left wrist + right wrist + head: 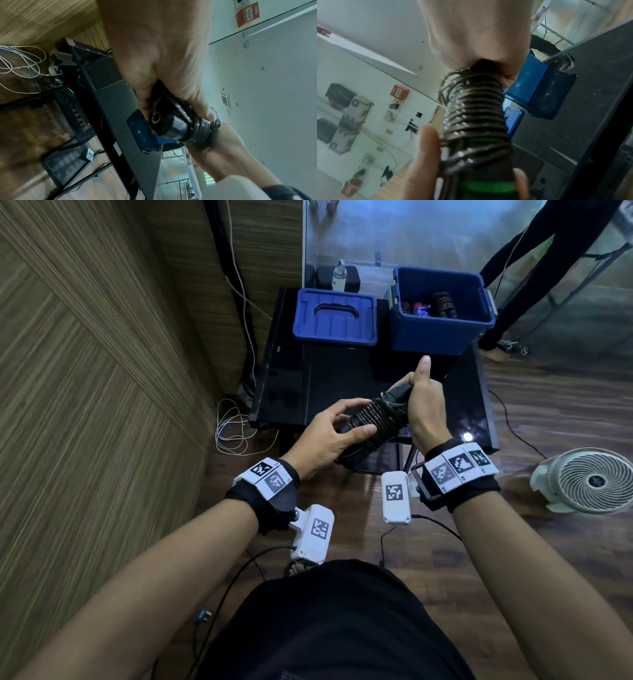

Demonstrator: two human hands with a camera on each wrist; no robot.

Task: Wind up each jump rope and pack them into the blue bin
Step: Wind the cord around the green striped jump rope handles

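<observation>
Both hands hold a wound jump rope (373, 419) above the black table's front edge. It has black handles with green bands, and dark cord coiled tightly around them (474, 108). My left hand (356, 419) grips the near end; the left wrist view shows the handle cap (171, 125) below my fingers. My right hand (416, 392) is curled round the far end, thumb pointing up. The open blue bin (442, 337) stands at the table's back right with several wound ropes inside.
The blue lid (335, 316) lies on the black table (342, 378) left of the bin. A wood-panelled wall runs along the left. White cable (233, 429) lies coiled on the floor. A white fan (589, 481) stands at right. Another person's legs (534, 285) are behind the bin.
</observation>
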